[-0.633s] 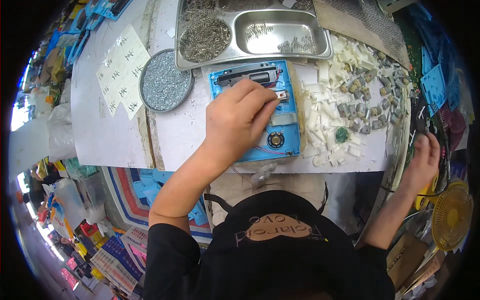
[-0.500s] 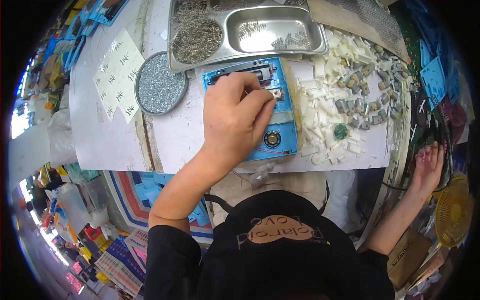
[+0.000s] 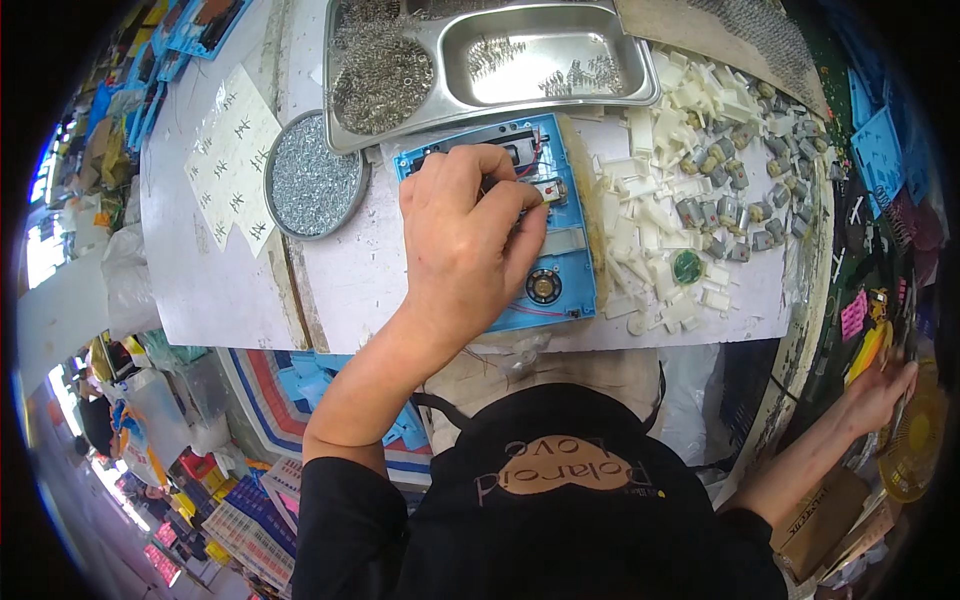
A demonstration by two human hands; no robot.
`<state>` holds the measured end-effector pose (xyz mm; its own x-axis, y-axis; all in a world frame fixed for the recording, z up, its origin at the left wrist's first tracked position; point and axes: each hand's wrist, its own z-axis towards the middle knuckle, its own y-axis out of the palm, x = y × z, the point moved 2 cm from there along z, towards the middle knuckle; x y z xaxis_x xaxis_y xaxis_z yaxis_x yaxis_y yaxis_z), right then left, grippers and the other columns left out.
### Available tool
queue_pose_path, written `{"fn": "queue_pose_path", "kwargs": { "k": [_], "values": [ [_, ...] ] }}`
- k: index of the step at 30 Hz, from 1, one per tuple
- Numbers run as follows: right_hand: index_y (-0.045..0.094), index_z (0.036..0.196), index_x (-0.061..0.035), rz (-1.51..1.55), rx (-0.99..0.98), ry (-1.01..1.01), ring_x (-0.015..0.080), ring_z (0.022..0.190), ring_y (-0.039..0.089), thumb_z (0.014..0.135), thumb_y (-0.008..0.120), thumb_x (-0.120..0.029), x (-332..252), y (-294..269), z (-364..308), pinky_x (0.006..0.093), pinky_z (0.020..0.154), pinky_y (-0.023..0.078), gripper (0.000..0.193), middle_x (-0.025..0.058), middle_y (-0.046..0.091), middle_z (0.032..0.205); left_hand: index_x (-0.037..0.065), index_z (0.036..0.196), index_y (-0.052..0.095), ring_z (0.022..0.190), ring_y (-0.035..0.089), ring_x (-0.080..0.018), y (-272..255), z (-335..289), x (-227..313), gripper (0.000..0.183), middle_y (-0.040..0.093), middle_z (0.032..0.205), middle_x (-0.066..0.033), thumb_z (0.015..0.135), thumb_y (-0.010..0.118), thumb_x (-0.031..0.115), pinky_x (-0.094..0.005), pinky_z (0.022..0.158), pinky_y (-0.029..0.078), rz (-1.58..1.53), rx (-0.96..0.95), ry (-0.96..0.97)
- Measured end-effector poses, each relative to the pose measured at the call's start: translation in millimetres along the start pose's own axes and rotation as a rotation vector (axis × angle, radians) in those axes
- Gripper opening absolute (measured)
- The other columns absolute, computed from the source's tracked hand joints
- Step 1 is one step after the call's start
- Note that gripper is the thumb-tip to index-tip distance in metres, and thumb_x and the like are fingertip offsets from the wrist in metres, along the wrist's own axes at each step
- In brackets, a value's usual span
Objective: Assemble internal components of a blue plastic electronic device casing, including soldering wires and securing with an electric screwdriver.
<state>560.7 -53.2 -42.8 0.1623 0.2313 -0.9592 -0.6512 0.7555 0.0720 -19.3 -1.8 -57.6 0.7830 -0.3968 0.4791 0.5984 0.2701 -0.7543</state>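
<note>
A blue plastic casing (image 3: 570, 285) lies on the table in front of me, with a round speaker (image 3: 543, 287) and thin wires in it. My left hand (image 3: 462, 240) reaches over its left side, thumb and forefinger pinched at a small white bracket (image 3: 552, 190) set in the casing. The curled fingers hide part of the casing's middle. Far off to the right, below table height, my right hand (image 3: 872, 398) is beside a yellow fan (image 3: 915, 440). Its fingers are bent and blurred, so I cannot make out whether they hold anything.
Behind the casing stands a metal tray (image 3: 545, 107) of springs. Left of it is a round dish (image 3: 315, 175) of small metal pieces, beside a marked paper sheet (image 3: 235, 160). White plastic parts (image 3: 640, 215) and small grey motors (image 3: 735, 210) are heaped to the right.
My right hand has moved down and toward me, its spread fingers now bent. My left hand stays pinched at the bracket. The view has shifted slightly.
</note>
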Motion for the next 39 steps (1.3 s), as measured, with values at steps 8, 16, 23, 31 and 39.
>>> {"fn": "queue_pose_path", "kwargs": {
  "k": [8,16,23,31,39],
  "values": [
    [0.063,0.113,0.0005,-0.005,-0.675,-0.107,0.0171,0.086,0.056,0.091,0.071,-0.017,-16.5,170.0,-169.9,0.0307,0.079,0.045,0.03,0.0117,0.066,0.1,0.008,0.085,0.071,0.089,0.056,-0.0261,4.2,1.0,-3.6,0.018,0.061,0.099,-0.0052,0.07,0.081,0.007,-0.0401,0.08,0.039,-0.029,0.015,0.016],
    [0.068,0.104,0.002,0.061,-1.157,-0.235,0.0157,0.062,0.048,0.082,0.078,-0.007,-23.9,252.7,-216.3,0.0298,0.057,0.036,0.026,0.0068,0.06,0.072,0.009,0.085,0.071,0.089,0.056,-0.026,5.9,-1.7,-5.7,0.018,0.061,0.1,-0.0047,0.071,0.081,0.008,-0.0395,0.081,0.039,-0.037,0.013,-0.001],
    [0.068,0.104,0.0013,0.054,-1.163,-0.268,0.0164,0.061,0.05,0.083,0.079,-0.009,-28.0,262.6,-219.5,0.0293,0.056,0.038,0.025,0.0072,0.061,0.071,0.007,0.086,0.072,0.087,0.056,-0.0258,2.9,0.0,-5.0,0.018,0.06,0.1,-0.0071,0.07,0.081,0.005,-0.0381,0.078,0.042,-0.017,-0.001,0.004],
    [0.069,0.102,0.0012,0.027,-1.173,-0.317,0.0165,0.061,0.051,0.083,0.08,-0.009,-27.8,267.9,-220.8,0.029,0.055,0.038,0.025,0.0076,0.063,0.072,0.008,0.085,0.072,0.089,0.056,-0.0261,4.2,-1.2,-5.4,0.018,0.06,0.1,-0.0066,0.071,0.081,0.005,-0.0384,0.079,0.041,-0.014,0.01,0.005],
    [0.069,0.102,0.0026,0.04,-1.178,-0.361,0.0169,0.06,0.051,0.08,0.079,-0.004,-29.5,264.7,-218.4,0.0292,0.055,0.038,0.026,0.0079,0.063,0.072,0.008,0.086,0.071,0.09,0.056,-0.0261,4.6,-2.3,-5.3,0.018,0.06,0.1,-0.0064,0.071,0.081,0.005,-0.0389,0.08,0.041,-0.012,0.01,0.001]
  ]
}}
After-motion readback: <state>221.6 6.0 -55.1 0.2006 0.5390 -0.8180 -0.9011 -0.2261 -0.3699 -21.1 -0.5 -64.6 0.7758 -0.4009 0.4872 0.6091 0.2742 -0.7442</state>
